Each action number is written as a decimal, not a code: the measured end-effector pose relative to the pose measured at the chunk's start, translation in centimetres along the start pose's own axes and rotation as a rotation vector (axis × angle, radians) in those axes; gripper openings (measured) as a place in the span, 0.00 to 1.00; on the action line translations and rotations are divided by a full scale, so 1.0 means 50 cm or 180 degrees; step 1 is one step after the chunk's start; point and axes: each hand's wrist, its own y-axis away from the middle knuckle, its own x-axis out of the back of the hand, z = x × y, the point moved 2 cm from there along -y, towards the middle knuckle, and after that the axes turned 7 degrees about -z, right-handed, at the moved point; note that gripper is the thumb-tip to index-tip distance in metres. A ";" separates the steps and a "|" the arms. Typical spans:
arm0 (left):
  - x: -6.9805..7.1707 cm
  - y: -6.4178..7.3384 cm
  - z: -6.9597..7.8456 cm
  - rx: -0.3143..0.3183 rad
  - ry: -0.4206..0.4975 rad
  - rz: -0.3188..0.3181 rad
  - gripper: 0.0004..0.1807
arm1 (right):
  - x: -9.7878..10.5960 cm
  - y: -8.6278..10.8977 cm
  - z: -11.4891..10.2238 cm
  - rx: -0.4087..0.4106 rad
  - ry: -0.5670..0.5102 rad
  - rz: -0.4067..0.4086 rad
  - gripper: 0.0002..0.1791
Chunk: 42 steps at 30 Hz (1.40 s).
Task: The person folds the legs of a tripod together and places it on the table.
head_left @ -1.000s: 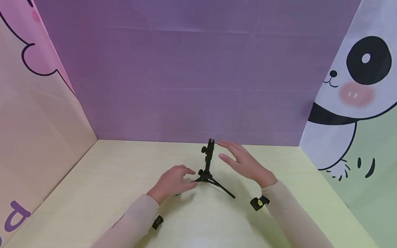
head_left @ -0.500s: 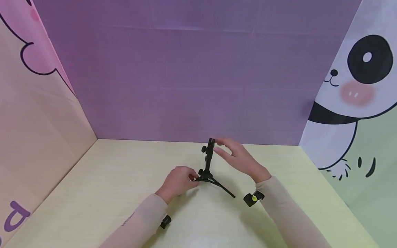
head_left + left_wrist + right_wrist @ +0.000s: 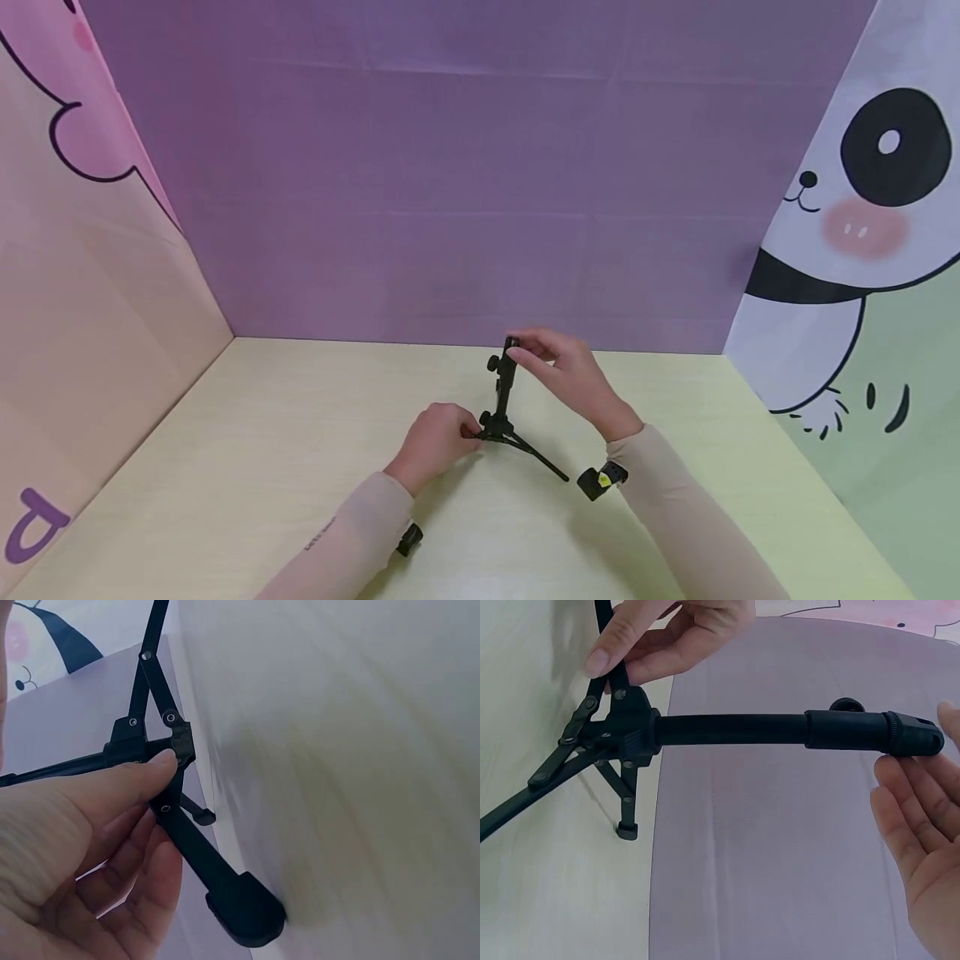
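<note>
A small black tripod [image 3: 506, 387] stands with its legs spread on the table, its post leaning slightly. My left hand [image 3: 437, 442] pinches one of its legs near the central hub [image 3: 634, 727]. In the left wrist view, the thumb [image 3: 124, 784] presses on the joint, and a rubber-footed leg [image 3: 247, 911] extends below it. My right hand [image 3: 573, 375] holds the top of the post between thumb and fingers. The right wrist view shows its fingers [image 3: 919, 814] against the tripod head [image 3: 915, 735]. A round knob [image 3: 847, 705] sticks out from the upper post.
The pale table [image 3: 300, 517] reaches back to a purple wall panel [image 3: 480, 208]. Printed panels stand on both sides, with a panda [image 3: 862, 229] on the right one. Each wrist wears a small black camera.
My left hand has moved slightly right and gripped the tripod leg. The right hand has come left from beside the post and taken hold of its top. The tripod has stayed in place.
</note>
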 end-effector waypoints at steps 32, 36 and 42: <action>-0.006 0.005 0.018 0.0140 -0.0514 0.0065 0.06 | -0.006 -0.008 -0.004 -0.0114 -0.0029 -0.0010 0.12; -0.006 0.004 0.018 0.0147 -0.0513 0.0061 0.06 | -0.006 -0.009 -0.006 -0.0094 -0.0010 -0.0008 0.12; -0.005 0.004 0.020 0.0151 -0.0505 0.0049 0.06 | -0.005 -0.009 -0.008 -0.0091 -0.0018 -0.0006 0.12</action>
